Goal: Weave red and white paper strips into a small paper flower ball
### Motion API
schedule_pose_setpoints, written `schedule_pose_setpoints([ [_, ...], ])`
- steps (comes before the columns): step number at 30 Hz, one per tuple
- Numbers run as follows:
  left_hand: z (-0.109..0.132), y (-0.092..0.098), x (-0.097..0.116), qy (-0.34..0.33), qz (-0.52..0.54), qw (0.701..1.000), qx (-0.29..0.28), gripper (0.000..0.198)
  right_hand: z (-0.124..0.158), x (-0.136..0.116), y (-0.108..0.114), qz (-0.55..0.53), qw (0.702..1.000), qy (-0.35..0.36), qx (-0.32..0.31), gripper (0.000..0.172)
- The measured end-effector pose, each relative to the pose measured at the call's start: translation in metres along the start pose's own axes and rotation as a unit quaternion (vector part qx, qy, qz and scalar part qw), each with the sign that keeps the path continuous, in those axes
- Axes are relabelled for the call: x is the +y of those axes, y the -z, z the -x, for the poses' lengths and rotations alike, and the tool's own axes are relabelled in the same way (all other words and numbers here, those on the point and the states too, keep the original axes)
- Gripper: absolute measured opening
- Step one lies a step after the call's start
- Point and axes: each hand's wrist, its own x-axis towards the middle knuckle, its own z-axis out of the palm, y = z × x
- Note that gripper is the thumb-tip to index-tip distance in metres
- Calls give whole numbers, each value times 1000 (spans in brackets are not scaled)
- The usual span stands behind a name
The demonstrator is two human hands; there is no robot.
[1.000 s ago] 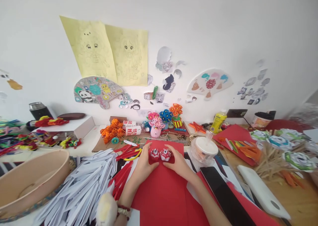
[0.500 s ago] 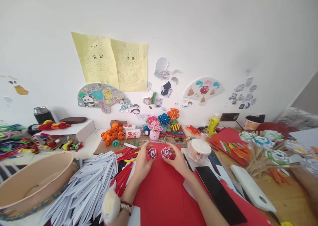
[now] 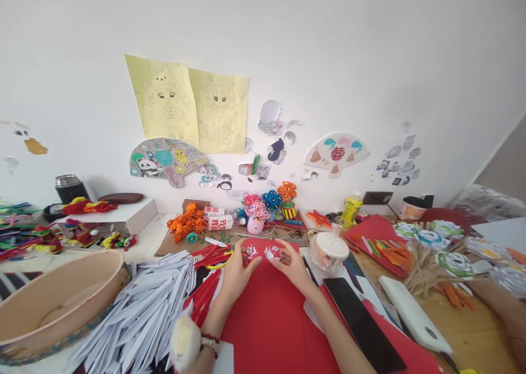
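Observation:
Two small red-and-white folded paper flowers are held side by side above the red paper [image 3: 263, 324]. My left hand [image 3: 239, 265] grips the left paper flower [image 3: 251, 252] between thumb and fingers. Around the right paper flower [image 3: 272, 253] my right hand [image 3: 292, 263] is closed the same way. A narrow gap separates the two flowers. On my left wrist are a beaded bracelet [image 3: 210, 343] and a fluffy pale ball [image 3: 184, 342].
Folded white paper strips [image 3: 143, 302] and a peach oval basket [image 3: 61, 297] lie left. A lidded cup [image 3: 332, 247], black phone [image 3: 364, 322] and white power bank [image 3: 415, 311] sit right. Another person's hand [image 3: 489, 300] is near paper flowers [image 3: 454, 262] at far right.
Both hands have tilted the paper flowers, so their faces point more upward and red sides show. The other person's hand at the far right has moved slightly left with a paper flower.

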Motion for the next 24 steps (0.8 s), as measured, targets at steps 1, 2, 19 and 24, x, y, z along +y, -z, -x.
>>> schedule_pose_setpoints([
  [1,0,1,-1,8,-7,1000,1,53,0,0,-1,-1,1000,-3,-2,63],
  [2,0,1,-1,15,-13,1000,3,53,0,0,-1,-1,1000,-6,-4,62],
  [19,2,-4,-11,-28,5,999,-22,72,0,0,6,-40,999,10,-17,73],
  [24,1,0,-7,-34,13,999,-20,74,0,-7,7,-63,997,19,-31,74],
])
